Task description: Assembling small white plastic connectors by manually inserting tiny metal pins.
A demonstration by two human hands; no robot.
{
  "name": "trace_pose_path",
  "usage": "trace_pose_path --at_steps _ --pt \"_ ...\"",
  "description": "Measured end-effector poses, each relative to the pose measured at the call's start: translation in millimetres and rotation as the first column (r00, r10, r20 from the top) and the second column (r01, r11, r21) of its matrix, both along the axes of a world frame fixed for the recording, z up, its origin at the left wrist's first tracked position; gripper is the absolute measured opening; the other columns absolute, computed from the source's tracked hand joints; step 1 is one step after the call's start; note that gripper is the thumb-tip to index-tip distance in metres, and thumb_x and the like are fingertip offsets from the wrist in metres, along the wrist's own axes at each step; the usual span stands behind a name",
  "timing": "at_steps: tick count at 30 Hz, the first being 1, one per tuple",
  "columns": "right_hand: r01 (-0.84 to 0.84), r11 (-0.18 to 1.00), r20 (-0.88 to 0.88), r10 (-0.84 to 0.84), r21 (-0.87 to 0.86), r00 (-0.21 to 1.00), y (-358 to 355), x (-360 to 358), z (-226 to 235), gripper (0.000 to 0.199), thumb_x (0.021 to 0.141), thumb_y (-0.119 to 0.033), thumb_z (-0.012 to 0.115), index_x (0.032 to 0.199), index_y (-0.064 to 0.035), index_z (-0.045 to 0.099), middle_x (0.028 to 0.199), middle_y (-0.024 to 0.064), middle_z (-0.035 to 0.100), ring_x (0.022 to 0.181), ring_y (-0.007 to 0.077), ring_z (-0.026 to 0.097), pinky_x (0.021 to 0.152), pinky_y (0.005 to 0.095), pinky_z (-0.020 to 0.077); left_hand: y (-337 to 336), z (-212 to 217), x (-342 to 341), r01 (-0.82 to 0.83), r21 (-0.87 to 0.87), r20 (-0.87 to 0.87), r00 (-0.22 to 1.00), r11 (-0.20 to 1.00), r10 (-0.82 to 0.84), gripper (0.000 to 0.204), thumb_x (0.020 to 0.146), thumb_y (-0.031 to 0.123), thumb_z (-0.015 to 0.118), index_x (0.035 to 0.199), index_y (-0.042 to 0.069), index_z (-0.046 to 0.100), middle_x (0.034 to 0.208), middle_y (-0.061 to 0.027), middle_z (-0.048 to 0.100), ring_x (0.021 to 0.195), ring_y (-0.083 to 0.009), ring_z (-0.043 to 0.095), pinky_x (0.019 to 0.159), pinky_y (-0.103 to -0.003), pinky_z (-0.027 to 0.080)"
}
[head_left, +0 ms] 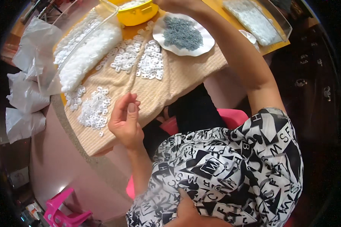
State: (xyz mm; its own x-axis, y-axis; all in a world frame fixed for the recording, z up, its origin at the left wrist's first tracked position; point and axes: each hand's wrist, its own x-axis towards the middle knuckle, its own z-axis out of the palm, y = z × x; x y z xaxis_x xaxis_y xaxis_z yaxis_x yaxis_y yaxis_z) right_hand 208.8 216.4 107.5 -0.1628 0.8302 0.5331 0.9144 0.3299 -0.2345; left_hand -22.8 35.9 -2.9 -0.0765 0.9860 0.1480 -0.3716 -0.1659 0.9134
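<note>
My left hand [127,120] is held above the near edge of a beige towel [155,94], fingers curled in toward the thumb; whatever they may hold cannot be made out. Close by it lies a loose pile of small white plastic pieces with holes [94,109]. My right arm stretches to the far side, where my right hand [174,4] is at the rim of a yellow basket [140,14] of white pieces. The top edge of the picture cuts off its fingers. Small grey pieces [182,33] fill a white wavy-rimmed plate [206,47] below that arm.
More white pieces [151,62] lie mid-towel. A clear bin [51,81] heaped with white pieces stands at left, another clear container [286,30] at far right. White plastic bags [24,123] hang or stand on the left. A pink stool [64,212] is on the floor.
</note>
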Motion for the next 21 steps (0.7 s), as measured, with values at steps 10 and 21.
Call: trace_pose_path --at_steps 10,21 --pt "-0.052 0.954 0.102 0.085 -0.295 0.991 -49.6 64.9 -76.2 0.019 0.07 -0.003 0.059 0.089 -0.0033 0.062 0.085 0.0147 0.059 0.08 0.0274 0.057 0.072 0.0325 0.0446 2.2 -8.4 1.6 0.006 -0.051 -0.074 0.997 0.999 -0.01 0.022 0.078 0.001 0.058 0.099 -0.006 0.056 0.091 -0.0128 0.059 0.079 -0.0152 0.056 0.07 -0.024 0.047" --pt "-0.09 0.949 0.324 0.19 -0.301 0.927 -32.1 58.2 -91.8 0.009 0.067 -0.001 0.054 0.076 -0.001 0.057 0.077 0.0192 0.054 0.078 0.0351 0.054 0.071 0.0415 0.0423 4.8 2.0 -2.7 -0.046 -0.055 -0.167 0.985 0.997 0.036 0.021 0.079 0.003 0.058 0.098 -0.006 0.057 0.088 -0.0119 0.06 0.074 -0.0146 0.056 0.069 -0.024 0.045"
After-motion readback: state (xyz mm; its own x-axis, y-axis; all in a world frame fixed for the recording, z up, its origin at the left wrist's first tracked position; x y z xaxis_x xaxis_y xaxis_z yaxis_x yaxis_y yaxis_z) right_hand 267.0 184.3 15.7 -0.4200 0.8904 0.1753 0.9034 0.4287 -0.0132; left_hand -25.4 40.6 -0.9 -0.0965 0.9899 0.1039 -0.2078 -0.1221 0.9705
